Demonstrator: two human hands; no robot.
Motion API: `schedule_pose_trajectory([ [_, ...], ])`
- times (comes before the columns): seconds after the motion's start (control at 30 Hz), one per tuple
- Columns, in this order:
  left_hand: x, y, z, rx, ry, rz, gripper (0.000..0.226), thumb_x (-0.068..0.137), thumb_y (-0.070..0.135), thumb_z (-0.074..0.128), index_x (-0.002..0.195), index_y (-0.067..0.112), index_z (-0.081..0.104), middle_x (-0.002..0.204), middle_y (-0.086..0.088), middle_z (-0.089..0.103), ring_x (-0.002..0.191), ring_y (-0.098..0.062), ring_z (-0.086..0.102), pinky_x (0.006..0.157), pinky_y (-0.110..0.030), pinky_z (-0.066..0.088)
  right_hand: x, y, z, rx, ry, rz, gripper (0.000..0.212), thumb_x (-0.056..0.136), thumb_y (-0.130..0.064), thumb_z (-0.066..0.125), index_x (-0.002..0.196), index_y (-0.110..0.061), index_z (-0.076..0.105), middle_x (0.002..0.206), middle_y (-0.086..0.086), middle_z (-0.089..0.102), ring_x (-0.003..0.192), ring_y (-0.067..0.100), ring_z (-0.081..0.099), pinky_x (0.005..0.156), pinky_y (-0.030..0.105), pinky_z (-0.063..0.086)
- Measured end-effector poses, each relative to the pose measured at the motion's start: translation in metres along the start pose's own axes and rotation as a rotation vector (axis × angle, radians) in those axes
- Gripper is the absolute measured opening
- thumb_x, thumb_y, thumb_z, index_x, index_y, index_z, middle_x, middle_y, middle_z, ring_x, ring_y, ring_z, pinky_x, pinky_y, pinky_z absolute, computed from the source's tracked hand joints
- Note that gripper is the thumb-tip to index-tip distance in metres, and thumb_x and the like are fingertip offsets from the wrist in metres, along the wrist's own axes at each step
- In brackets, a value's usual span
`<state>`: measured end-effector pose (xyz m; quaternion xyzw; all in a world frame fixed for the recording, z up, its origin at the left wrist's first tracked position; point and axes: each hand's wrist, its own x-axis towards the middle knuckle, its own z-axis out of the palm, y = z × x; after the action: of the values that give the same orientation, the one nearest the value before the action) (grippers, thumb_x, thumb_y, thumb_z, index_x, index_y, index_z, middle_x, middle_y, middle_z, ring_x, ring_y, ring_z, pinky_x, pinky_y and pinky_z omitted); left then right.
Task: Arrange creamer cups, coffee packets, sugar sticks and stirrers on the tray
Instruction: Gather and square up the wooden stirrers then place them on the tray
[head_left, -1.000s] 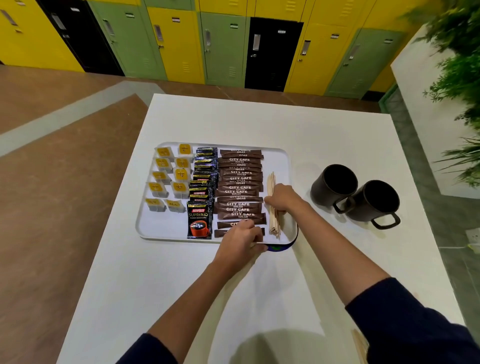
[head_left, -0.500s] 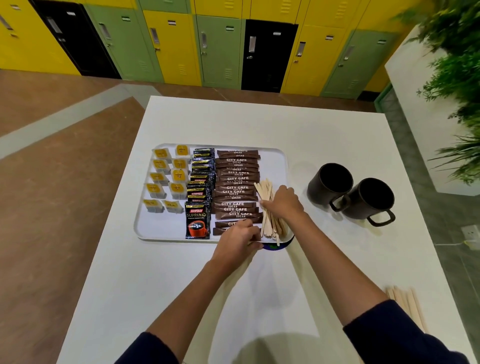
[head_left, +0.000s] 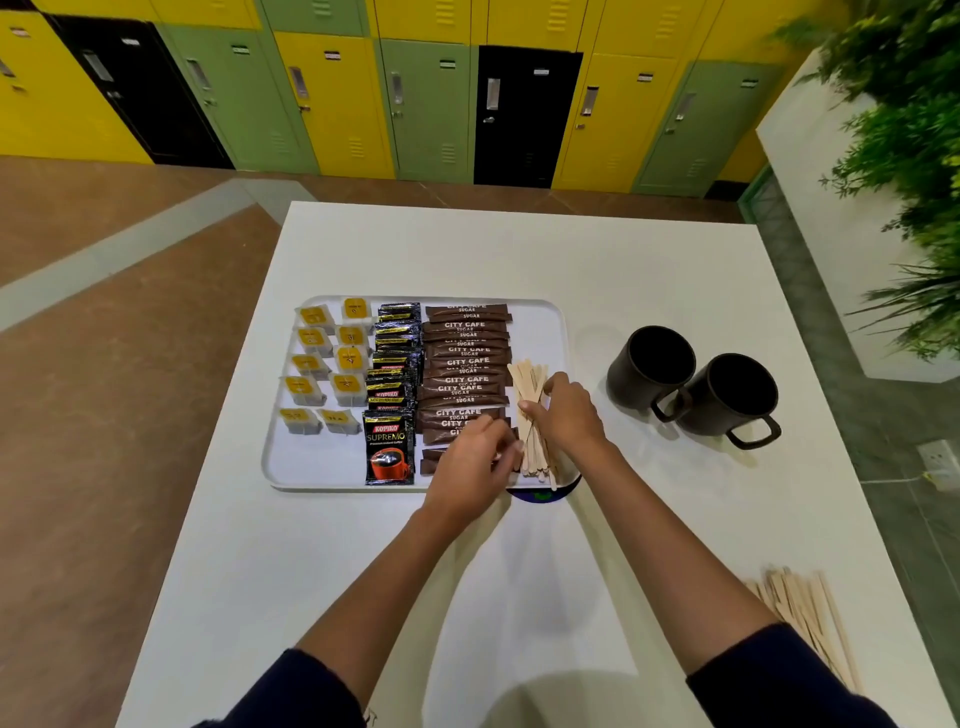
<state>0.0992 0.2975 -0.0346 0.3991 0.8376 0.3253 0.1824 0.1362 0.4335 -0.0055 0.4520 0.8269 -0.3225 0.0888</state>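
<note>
A white tray (head_left: 540, 317) lies on the table. It holds several yellow-lidded creamer cups (head_left: 332, 364) at its left, a column of black coffee packets (head_left: 390, 395), then brown sugar sticks (head_left: 465, 358). A bundle of wooden stirrers (head_left: 530, 395) fans out along the tray's right side. My right hand (head_left: 569, 415) grips the bundle at its middle. My left hand (head_left: 472, 467) sits over the near sugar sticks, its curled fingertips touching the stirrers' lower part. The nearest sugar sticks are partly hidden by it.
Two dark mugs (head_left: 691, 387) stand to the right of the tray. More loose stirrers (head_left: 810, 618) lie at the table's (head_left: 519, 249) near right edge. A dark blue round object (head_left: 543, 496) peeks from under the tray's near right corner. Lockers line the far wall, plants at right.
The stirrer bundle, straight and tight a second ago, has fanned out at its far end. My left hand has risen from the tray's near rim to the stirrers.
</note>
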Motion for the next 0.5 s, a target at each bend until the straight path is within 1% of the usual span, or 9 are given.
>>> schedule_pose_trajectory([
  [0.07,0.014,0.003,-0.001,-0.039,0.051,-0.038,0.014,0.094,0.015,0.049,0.101,0.008,0.058,0.099,-0.005,0.055,0.088,-0.018,0.053,0.078,-0.031,0.047,-0.002,0.004,-0.004,0.008,-0.029,-0.002,0.049,0.092,-0.034,0.058,0.131,-0.01,0.041,0.132,0.015,0.046,0.119,0.032,0.05,0.093,0.038,0.043],
  [0.17,0.034,0.009,0.001,-0.057,0.01,-0.113,0.03,0.093,0.004,0.045,0.123,0.005,0.05,0.119,-0.011,0.052,0.11,-0.022,0.049,0.092,-0.026,0.038,-0.007,0.01,-0.008,-0.022,-0.113,-0.003,0.055,0.091,-0.03,0.06,0.137,-0.013,0.037,0.135,0.014,0.039,0.121,0.031,0.048,0.097,0.037,0.041],
  [0.23,0.042,0.014,0.003,-0.08,-0.035,-0.136,0.04,0.091,0.0,0.043,0.131,0.003,0.043,0.127,-0.015,0.048,0.119,-0.026,0.044,0.095,-0.022,0.032,-0.01,0.012,-0.009,-0.032,-0.159,-0.014,0.057,0.091,-0.026,0.059,0.141,-0.015,0.033,0.136,0.014,0.035,0.122,0.032,0.048,0.098,0.037,0.041],
  [0.3,0.048,0.018,0.004,-0.102,-0.061,-0.147,0.045,0.09,-0.003,0.042,0.134,0.0,0.039,0.131,-0.018,0.044,0.123,-0.028,0.041,0.098,-0.021,0.029,-0.012,0.013,-0.008,-0.022,-0.172,-0.03,0.058,0.093,-0.021,0.057,0.144,-0.015,0.03,0.137,0.015,0.034,0.122,0.032,0.048,0.1,0.036,0.04],
  [0.37,0.052,0.022,0.005,-0.104,-0.082,-0.166,0.048,0.087,-0.005,0.043,0.135,-0.001,0.037,0.133,-0.018,0.042,0.126,-0.029,0.039,0.102,-0.025,0.03,-0.013,0.014,-0.007,-0.014,-0.165,-0.046,0.057,0.094,-0.018,0.055,0.145,-0.017,0.028,0.136,0.015,0.034,0.122,0.032,0.048,0.1,0.036,0.039],
  [0.5,0.056,0.026,0.01,-0.076,-0.104,-0.169,0.054,0.083,-0.007,0.051,0.134,-0.001,0.038,0.133,-0.019,0.042,0.125,-0.031,0.039,0.104,-0.031,0.03,-0.013,0.012,-0.005,-0.001,-0.157,-0.074,0.052,0.095,-0.018,0.053,0.142,-0.018,0.033,0.13,0.014,0.039,0.118,0.032,0.051,0.099,0.037,0.041],
])
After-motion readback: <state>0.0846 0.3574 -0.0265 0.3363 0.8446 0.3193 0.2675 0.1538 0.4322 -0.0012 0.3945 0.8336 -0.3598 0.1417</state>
